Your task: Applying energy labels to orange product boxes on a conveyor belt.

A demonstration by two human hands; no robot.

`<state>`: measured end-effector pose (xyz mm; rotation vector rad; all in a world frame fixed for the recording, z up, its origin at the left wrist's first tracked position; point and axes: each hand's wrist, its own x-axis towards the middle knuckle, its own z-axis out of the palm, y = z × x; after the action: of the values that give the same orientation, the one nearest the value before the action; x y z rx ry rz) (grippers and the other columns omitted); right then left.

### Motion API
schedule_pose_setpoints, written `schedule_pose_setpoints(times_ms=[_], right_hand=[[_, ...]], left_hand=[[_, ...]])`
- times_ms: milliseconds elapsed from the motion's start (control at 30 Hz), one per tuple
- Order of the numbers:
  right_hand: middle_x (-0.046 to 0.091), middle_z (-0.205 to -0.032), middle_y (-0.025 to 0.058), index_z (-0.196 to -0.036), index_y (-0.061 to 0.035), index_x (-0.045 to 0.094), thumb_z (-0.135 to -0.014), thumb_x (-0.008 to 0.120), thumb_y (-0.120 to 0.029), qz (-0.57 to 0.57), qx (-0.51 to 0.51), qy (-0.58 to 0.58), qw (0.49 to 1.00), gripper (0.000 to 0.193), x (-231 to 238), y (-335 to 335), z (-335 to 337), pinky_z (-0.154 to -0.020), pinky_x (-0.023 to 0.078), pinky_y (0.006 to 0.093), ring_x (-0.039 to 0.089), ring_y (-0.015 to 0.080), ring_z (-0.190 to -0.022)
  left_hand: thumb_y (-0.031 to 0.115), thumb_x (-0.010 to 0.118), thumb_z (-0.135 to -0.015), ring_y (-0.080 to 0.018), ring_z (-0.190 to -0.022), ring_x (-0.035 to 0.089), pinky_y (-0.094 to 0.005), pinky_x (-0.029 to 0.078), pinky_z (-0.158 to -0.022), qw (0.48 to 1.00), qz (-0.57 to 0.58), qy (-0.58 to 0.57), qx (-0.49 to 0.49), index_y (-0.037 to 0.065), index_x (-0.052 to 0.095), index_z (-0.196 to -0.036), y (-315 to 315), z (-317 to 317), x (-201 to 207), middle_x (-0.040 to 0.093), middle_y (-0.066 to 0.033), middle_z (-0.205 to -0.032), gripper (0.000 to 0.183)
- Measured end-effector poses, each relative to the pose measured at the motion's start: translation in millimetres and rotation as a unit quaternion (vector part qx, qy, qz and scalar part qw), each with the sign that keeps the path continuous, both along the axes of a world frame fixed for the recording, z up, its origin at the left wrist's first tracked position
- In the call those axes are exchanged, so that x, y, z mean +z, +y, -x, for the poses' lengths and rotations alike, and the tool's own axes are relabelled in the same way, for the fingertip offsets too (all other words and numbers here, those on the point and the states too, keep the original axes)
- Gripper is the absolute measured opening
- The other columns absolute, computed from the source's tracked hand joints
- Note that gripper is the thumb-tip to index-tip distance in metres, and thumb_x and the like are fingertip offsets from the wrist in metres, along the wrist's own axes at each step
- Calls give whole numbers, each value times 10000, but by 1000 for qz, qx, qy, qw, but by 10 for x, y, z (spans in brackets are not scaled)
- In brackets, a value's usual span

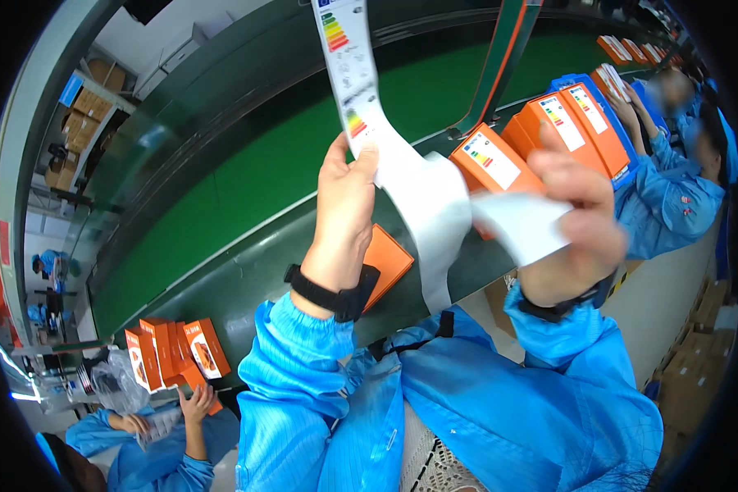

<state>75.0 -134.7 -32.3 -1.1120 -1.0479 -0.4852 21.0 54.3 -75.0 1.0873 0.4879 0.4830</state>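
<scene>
Strip of labels (435,189) runs, in the head view, from the top edge of the frame to its middle, where it bends into slack curves. At centre, the left hand (347,176) has thumb and fingers closed on it. Right of centre, the right hand (578,205) is blurred: its fingers curl, partly parted, at a white paper end (523,225); I cannot tell how firmly they grip. Below the left hand lies 1 orange box (392,261); toward the upper right stand 3 labelled boxes (494,160). A hasty pull could tear the paper, and slack could let it crease or snag a box corner.
</scene>
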Motion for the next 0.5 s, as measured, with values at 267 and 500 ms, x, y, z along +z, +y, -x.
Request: schedule_pose_setpoints(times_ms=[267, 500], right_hand=[[594, -822, 96, -1461, -43, 312, -860, 554, 32, 487, 143, 80, 858, 653, -111, 305, 106, -709, 468, 307, 571, 188, -748], [516, -1321, 166, -1493, -64, 186, -686, 794, -33, 441, 124, 148, 877, 1010, -306, 554, 467, -940, 487, 397, 545, 316, -1185]], left_hand=[[207, 648, -893, -177, -886, 631, -320, 474, -841, 930, -333, 92, 122, -27, 259, -1417, -237, 692, -171, 648, -114, -952, 693], [9, 684, -837, -105, -814, 630, -260, 461, -815, 976, -183, 72, 91, 2, 377, -1319, -254, 1315, -199, 672, -53, -797, 572]])
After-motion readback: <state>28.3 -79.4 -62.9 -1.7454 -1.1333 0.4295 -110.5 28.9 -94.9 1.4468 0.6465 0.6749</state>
